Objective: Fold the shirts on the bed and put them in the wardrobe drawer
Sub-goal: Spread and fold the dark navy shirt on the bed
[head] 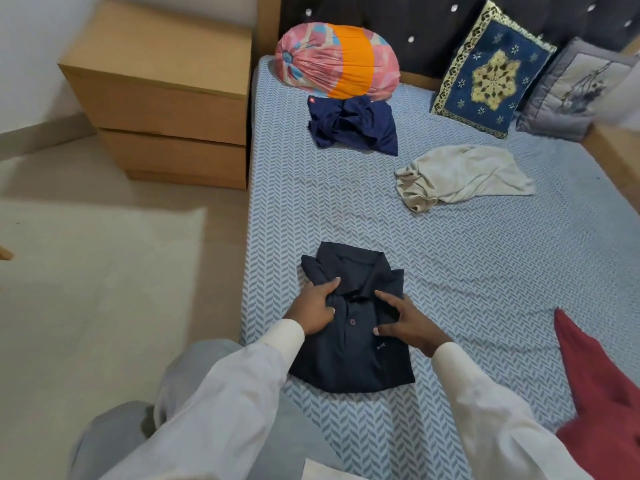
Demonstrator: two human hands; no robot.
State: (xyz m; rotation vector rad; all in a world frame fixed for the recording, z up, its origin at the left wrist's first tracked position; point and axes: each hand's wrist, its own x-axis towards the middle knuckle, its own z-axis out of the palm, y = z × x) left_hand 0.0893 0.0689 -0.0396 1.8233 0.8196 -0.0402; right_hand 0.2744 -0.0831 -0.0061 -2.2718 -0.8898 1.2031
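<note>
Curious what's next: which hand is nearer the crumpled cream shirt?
The right. The right hand rests on the navy polo, on the side toward the cream shirt; the left hand grips the polo's other side.

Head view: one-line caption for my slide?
Left hand grips, right hand presses a folded navy polo on the bed.

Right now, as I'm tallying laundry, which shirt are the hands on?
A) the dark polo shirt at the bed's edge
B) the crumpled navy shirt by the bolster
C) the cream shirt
A: the left hand grips a fold of the dark polo shirt beside its collar; the right hand rests on it, fingers spread.
</note>
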